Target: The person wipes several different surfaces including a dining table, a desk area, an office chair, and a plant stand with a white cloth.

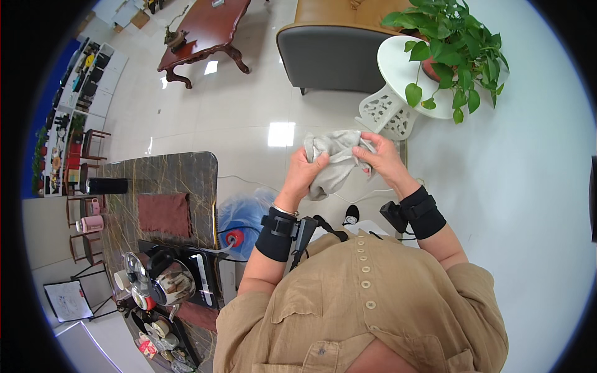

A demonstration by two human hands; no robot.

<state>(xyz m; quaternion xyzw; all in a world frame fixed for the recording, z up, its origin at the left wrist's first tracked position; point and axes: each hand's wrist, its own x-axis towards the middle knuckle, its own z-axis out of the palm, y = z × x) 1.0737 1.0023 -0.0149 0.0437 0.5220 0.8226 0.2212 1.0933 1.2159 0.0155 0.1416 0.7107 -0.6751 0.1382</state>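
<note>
A crumpled light grey cloth (336, 156) is held up in front of my body, above the tiled floor. My left hand (305, 170) grips its left side, with the thumb lying over the fabric. On the other side my right hand (383, 156) pinches the cloth's right edge between thumb and fingers. A small reddish spot shows near the cloth's lower right edge; I cannot tell what it is. Part of the fabric is hidden behind my fingers.
To the left is a dark marble table (196, 175) with a brown cloth (164, 214), a glass kettle (173, 281) and a black cylinder (107, 186). A large blue water bottle (242, 212) stands beside it. Ahead are a white side table (394, 60), a potted plant (447, 56) and a sofa (333, 60).
</note>
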